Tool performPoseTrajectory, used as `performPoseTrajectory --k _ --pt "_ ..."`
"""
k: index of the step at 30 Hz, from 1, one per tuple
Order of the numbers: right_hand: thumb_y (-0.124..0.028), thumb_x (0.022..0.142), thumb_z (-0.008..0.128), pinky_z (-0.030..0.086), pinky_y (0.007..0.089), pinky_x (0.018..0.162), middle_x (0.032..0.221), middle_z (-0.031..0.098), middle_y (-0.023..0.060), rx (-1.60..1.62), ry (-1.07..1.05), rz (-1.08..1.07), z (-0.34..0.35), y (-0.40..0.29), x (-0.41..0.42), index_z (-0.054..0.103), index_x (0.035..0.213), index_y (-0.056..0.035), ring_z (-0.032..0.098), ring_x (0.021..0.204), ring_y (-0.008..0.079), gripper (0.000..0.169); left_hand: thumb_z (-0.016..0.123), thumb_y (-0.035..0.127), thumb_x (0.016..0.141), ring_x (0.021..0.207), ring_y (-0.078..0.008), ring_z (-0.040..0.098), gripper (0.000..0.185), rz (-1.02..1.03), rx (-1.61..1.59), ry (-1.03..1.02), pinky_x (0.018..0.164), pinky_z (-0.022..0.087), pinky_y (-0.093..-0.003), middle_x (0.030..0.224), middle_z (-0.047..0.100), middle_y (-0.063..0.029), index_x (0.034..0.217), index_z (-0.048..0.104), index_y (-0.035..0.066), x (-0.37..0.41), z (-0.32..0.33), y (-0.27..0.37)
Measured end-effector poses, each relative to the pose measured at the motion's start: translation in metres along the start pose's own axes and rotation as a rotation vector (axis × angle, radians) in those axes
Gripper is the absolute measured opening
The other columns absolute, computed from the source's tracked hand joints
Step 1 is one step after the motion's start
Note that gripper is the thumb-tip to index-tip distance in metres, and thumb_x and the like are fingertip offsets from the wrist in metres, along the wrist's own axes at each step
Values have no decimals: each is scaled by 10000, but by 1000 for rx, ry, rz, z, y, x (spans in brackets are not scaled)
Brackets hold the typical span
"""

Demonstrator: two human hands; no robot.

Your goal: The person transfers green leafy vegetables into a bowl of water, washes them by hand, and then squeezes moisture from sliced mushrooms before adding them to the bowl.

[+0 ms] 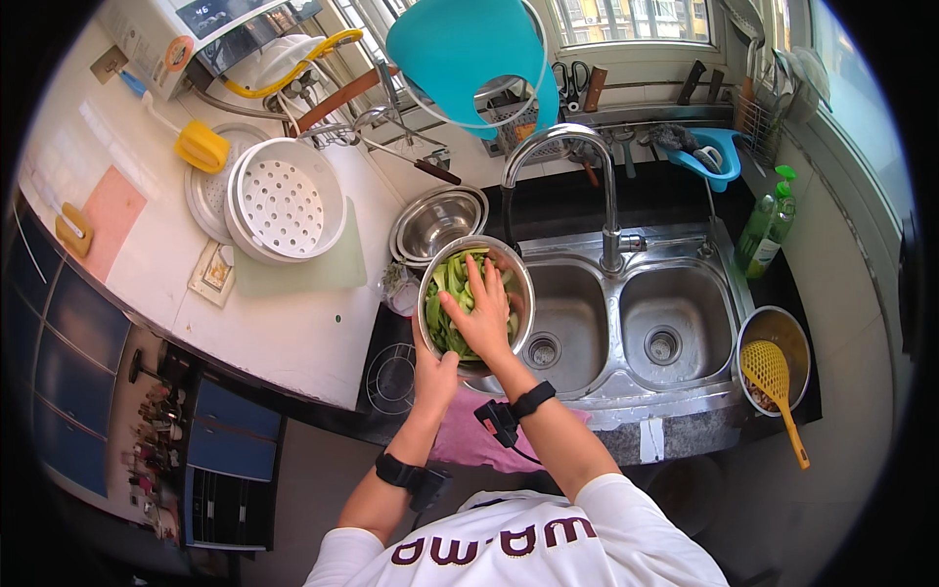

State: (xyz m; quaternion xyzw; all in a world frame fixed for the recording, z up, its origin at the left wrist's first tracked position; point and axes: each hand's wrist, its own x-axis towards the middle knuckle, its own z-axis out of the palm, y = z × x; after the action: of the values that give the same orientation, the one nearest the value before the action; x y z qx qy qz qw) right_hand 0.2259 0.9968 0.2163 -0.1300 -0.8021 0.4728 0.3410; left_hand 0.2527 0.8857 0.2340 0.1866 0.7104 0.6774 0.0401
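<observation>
My left hand [436,381] grips a stainless steel bowl [522,301] by its near left rim, thumb on the edge and fingers hidden under the outer wall. The bowl is tipped slightly and overlaps the left side of the sink in view. Chopped green leafy vegetables [446,282] fill much of it. Flat on top of the greens rests my right hand [478,314], its fingers spread and pointing away from me. Whether any pieces are pinched under the palm cannot be seen.
A double-basin steel sink [612,352] with a curved tap [607,198] lies right of the bowl. Nested steel bowls [400,238] stand behind left. A pot [796,330] holding a yellow slotted spoon [766,367] and a green pump bottle [763,227] stand right. White perforated baskets [334,209] occupy the left counter.
</observation>
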Motion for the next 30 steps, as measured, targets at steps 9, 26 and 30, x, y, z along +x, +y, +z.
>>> performPoseTrajectory --k 9,26,30 --pt "-502 838 581 233 507 1056 1466 263 222 295 162 48 10 -5 10 321 1441 -161 254 1350 396 740 469 13 765 1327 -365 334 814 142 552 -35 1043 356 -382 1467 243 -220 1483 93 81 9 -8 30" --pt "-299 874 568 219 445 1092 1475 218 264 560 237 65 13 -4 12 255 1459 -117 237 1352 418 688 448 6 771 1320 -404 326 786 73 794 -50 1037 360 -410 1467 252 -225 1480 121 95 -1 19 80" --pt "-297 879 563 216 440 1095 1477 216 262 581 238 61 16 -5 13 254 1460 -115 233 1358 412 683 469 23 769 1033 -471 503 833 164 915 -39 818 480 -464 1452 238 -271 1482 66 177 2 13 73"
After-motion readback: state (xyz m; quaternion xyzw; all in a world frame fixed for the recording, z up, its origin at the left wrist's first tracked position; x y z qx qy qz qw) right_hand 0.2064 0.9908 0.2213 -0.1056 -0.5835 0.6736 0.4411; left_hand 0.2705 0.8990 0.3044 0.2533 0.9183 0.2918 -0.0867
